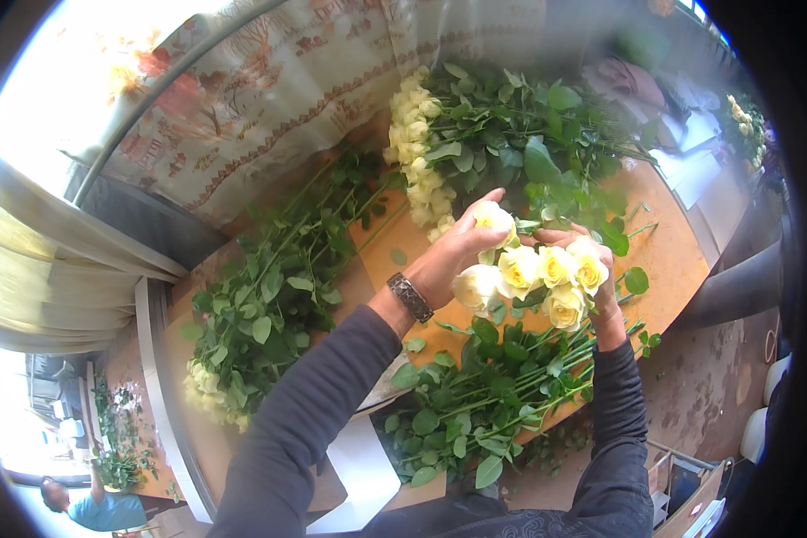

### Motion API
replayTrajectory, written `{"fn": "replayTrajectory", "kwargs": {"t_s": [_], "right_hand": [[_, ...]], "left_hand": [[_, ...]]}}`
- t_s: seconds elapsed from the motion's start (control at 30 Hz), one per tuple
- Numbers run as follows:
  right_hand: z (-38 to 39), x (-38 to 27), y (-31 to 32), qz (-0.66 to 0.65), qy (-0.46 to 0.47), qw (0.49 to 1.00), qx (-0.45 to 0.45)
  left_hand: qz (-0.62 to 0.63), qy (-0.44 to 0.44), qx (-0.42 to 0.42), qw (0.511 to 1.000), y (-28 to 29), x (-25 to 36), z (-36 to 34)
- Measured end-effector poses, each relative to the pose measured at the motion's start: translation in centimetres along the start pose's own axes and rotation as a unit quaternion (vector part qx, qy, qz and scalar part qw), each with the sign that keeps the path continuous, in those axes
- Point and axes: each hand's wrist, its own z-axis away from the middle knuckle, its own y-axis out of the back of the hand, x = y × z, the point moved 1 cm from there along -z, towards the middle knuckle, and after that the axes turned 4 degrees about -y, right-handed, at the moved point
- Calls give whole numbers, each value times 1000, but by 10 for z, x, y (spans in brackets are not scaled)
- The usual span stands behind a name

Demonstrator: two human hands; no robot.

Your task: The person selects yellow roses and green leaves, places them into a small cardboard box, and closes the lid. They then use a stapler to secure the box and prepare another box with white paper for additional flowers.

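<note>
My left hand (464, 244), with a patterned dark band on the wrist, is closed around a cream rose (493, 218) at the centre. Just right of it my right hand (606, 300), partly hidden by blooms, grips a bunch of cream-yellow roses (556, 267). Below them leafy rose stems (475, 412) lie along the table's near side. Behind my hands a large pile of cream roses (412, 121) with dense foliage rests on the orange tabletop (663, 251).
More leafy roses (260, 305) lie at left, near white paper (359, 475). Paper sheets (690, 179) and pink cloth (623, 85) are at back right. A patterned curtain (269, 90) hangs behind. A co-worker (103, 511) in a turquoise top works at a lower-left table.
</note>
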Motion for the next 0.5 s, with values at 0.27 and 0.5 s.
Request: {"fn": "replayTrajectory", "kwargs": {"t_s": [0.27,0.5], "right_hand": [[0,-1,2,-29,60,997,-41],[18,-5,-31,217,23,972,-94]], "left_hand": [[86,35,17,996,12,-5,1],[280,-34,27,959,-2,-4,3]]}}
